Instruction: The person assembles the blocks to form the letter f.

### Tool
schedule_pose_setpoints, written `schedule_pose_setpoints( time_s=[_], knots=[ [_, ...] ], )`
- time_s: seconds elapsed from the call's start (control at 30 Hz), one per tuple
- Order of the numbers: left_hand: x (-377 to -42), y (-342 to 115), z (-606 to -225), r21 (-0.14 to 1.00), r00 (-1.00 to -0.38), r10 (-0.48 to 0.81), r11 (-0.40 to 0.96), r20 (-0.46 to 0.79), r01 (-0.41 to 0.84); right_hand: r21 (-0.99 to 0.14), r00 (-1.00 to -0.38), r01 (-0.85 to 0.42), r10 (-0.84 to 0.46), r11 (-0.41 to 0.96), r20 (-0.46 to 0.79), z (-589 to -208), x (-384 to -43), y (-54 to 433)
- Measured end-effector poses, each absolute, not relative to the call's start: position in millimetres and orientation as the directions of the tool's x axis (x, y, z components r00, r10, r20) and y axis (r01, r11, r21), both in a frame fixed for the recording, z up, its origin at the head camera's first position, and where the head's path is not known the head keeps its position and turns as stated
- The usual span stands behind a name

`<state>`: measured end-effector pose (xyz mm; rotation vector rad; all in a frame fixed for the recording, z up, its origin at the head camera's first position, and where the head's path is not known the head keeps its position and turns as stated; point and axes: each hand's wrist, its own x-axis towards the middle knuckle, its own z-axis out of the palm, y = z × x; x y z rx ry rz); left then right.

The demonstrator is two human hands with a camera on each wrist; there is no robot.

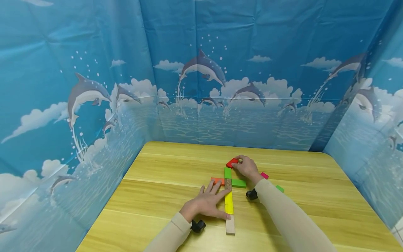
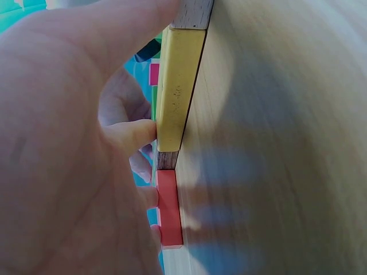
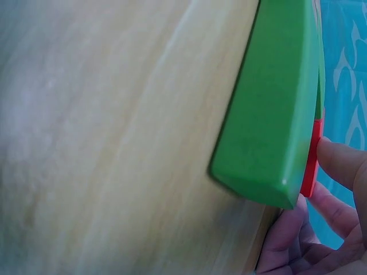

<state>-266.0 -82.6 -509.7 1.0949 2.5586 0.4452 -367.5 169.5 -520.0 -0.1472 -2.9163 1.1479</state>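
Observation:
On the table, blocks lie flat in a cross-like shape. Its upright line runs from a green block through a dark brown block and yellow to a pale wood block. An orange block extends left, a second green block right. My left hand is spread over it, fingertips on the orange and brown blocks and thumb at the pale one. Beyond the top green block, my right hand pinches a red block between thumb and fingers, also seen in the right wrist view.
To the right, partly behind the right forearm, lie a pink block and a loose green block. A blue dolphin-print curtain hangs along the table's far edge and sides. Black wrist cameras sit under both wrists.

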Motion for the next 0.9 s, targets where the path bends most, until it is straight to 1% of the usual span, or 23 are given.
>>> schedule_pose_setpoints(
  time_s=[0.9],
  knots=[
    [-263.7,-84.0,-506.9,0.397,-0.648,0.741,0.655,-0.174,0.642,-0.670,-0.995,0.090,0.089,0.737,-0.036,-515.8,-361.1,167.0]
  ],
)
